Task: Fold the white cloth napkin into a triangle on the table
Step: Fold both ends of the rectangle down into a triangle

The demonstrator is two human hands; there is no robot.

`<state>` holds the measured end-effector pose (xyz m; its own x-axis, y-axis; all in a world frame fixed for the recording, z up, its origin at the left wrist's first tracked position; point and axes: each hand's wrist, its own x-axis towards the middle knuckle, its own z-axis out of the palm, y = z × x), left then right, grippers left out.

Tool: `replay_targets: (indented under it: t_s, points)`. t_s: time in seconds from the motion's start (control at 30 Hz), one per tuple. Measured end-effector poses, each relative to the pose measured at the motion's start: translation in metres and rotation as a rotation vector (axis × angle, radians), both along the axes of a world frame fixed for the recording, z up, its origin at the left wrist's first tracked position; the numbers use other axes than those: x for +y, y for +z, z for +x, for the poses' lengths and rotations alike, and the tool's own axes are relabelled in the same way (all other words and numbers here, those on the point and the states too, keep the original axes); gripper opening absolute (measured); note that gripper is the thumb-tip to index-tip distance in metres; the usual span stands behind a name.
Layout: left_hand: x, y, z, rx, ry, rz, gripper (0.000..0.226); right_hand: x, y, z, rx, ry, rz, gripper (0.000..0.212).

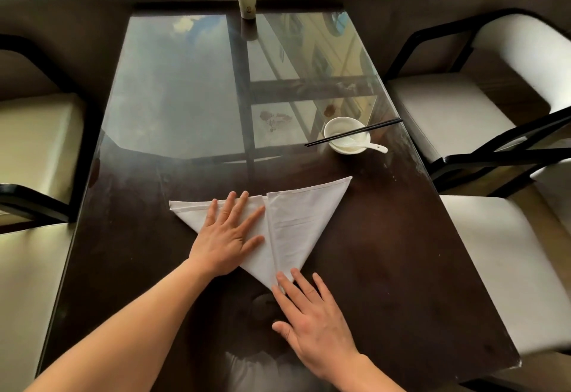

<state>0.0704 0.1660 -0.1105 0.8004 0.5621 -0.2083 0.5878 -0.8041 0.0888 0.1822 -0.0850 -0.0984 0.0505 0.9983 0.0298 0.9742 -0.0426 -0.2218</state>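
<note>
— Hands first: our right hand [312, 317] lies flat, fingers spread, fingertips on the napkin's near point.
— Our left hand [230, 234] presses open-palmed on the white napkin [296, 224], a downward-pointing triangle on the dark table [401, 268].
— Farther right we see a bowl [346, 135] with chopsticks [353, 132]; far off, a cup [247, 2].

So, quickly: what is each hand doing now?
Left hand: open, flat on the white cloth napkin, holding nothing.
Right hand: open, fingertips on its near corner, holding nothing.
</note>
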Motion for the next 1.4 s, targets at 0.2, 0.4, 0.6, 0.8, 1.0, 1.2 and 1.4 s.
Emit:
replay_targets:
  t_s: [0.2,0.4,0.6,0.8,1.0,1.2,1.4]
  points:
    - [0.002,0.007,-0.001,-0.045,0.045,-0.022,0.073,-0.002,0.003,0.001,-0.048,0.06,-0.061,0.065]
    - [0.016,0.021,-0.037,-0.231,0.457,-0.012,0.077,-0.001,0.007,0.0,-0.056,0.057,-0.097,0.068]
    - [0.017,0.034,-0.049,-0.418,0.789,-0.074,0.076,0.007,0.013,0.001,-0.016,-0.013,-0.131,0.069]
    - [0.022,0.039,-0.041,-0.722,1.243,-0.497,0.074,0.009,0.012,0.006,-0.005,0.014,-0.2,0.068]
    - [0.032,0.044,-0.035,-1.007,1.585,-0.903,0.058,0.016,0.015,0.035,0.021,-0.145,-0.178,0.07]
    - [0.024,0.037,-0.036,-0.958,1.476,-0.914,0.04,0.014,0.011,0.056,-0.012,-0.099,-0.24,0.073]
    - [0.006,0.039,-0.03,-0.94,1.375,-0.875,0.033,0.01,0.012,0.056,0.014,-0.119,-0.188,0.067]
